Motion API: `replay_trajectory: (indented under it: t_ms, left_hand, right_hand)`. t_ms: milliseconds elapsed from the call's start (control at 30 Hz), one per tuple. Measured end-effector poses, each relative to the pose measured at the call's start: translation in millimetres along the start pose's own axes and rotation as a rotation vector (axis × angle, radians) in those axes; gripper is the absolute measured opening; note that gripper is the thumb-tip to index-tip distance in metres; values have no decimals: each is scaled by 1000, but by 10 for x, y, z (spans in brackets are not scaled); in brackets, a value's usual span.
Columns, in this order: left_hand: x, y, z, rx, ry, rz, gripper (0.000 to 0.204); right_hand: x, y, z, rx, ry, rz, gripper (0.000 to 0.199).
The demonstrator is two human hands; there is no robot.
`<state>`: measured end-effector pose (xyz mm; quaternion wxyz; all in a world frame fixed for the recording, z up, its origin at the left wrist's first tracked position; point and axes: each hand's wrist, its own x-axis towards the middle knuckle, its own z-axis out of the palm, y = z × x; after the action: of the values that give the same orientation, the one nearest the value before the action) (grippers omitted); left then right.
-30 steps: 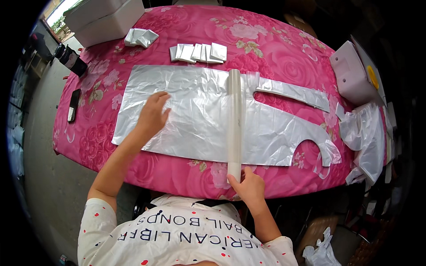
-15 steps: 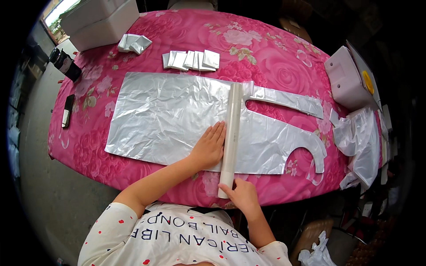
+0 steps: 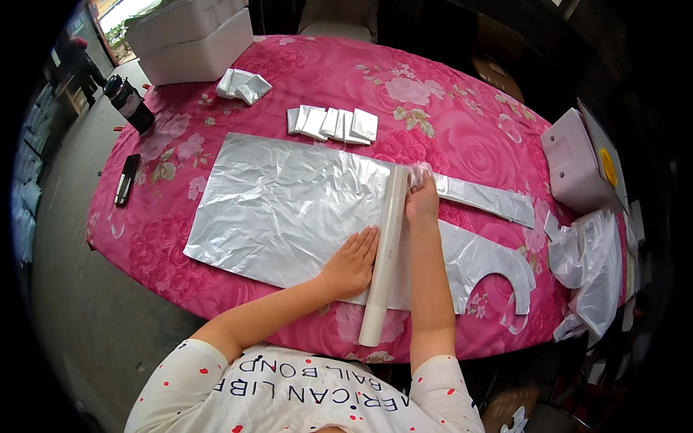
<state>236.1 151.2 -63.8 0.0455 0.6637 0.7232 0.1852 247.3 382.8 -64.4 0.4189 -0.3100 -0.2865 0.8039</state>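
Observation:
A silver plastic apron (image 3: 281, 209) lies flat and wrinkled, its neck and strap cutouts toward the right. Across its middle rests a long pale tube (image 3: 382, 267), its near end reaching past the apron's lower edge. Flat on the plastic, fingers stretched, my left hand (image 3: 351, 263) lies against the tube's left side. At the tube's far end, my right hand (image 3: 422, 198) has its fingers closed on a crumpled bit of the apron's plastic by the upper strap (image 3: 491, 200). My right forearm covers part of the apron.
Small folded silver packets (image 3: 333, 124) sit beyond the apron, with another pile (image 3: 243, 85) near a white foam box (image 3: 195, 47). A black cup (image 3: 130, 105) and a phone (image 3: 128, 180) are at left. A white box (image 3: 574, 159) and plastic bags (image 3: 588, 260) are at right.
My right hand has gone from the tube's near end to its far end and taken hold of the plastic there. My left hand stays flat beside the tube. The view has shifted slightly.

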Motion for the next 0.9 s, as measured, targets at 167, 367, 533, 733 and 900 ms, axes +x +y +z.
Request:
replay_trajectory:
  t_ms: [167,367,533,733,900]
  left_hand:
    - [-30,-13,-3,-5,14,-10,55]
    - [15,24,-17,-18,41,8,55]
    - [10,1,2,-24,57,16,54]
    - [-15,-58,-114,-233,33,-68,56]
    - [13,-326,-481,-1754,439,-181,72]
  right_hand:
    - [298,-667,-505,446,-82,-138,28]
    - [724,-2344,-1714,375,250,-490,34]
    - [379,-3056,-1496,248,287,-625,33]
    - [-655,-1959,367,-330,-222,-597,38]
    - [-1365,-528,1024,-1232,-808,-838,50]
